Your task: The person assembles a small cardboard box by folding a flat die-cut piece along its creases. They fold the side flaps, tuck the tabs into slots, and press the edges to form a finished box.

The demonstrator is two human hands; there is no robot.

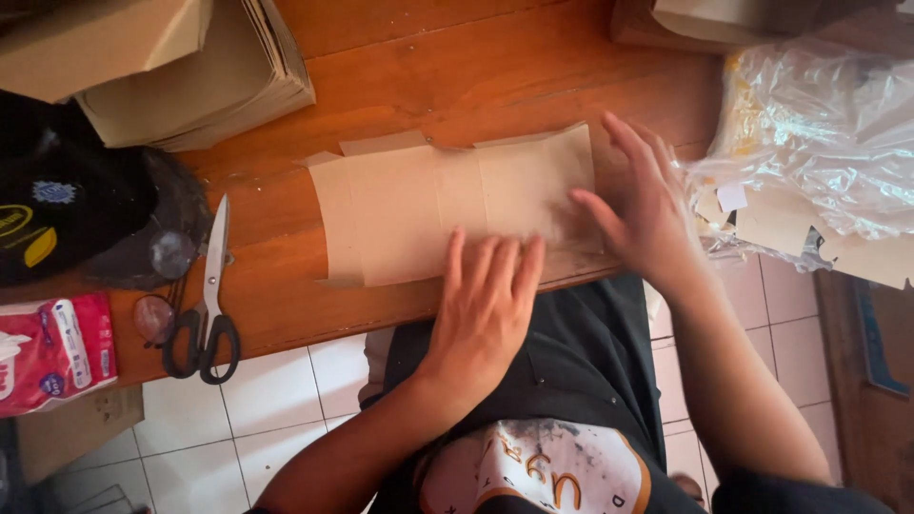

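Note:
A flat brown cardboard sheet [419,205] with folded flaps lies on the wooden table [457,76] near its front edge. My left hand [486,305] rests flat on the sheet's lower right part, fingers together and pointing away from me. My right hand [643,214] lies spread with its palm down at the sheet's right edge, its fingers touching the cardboard. Neither hand grips anything.
Black-handled scissors [209,314] lie at the left of the table. A stack of brown cardboard [190,86] sits at the back left, with a black bag [76,205] beside it and a red-and-white packet [52,352] below. A clear plastic bag [809,143] with cardboard pieces is at the right.

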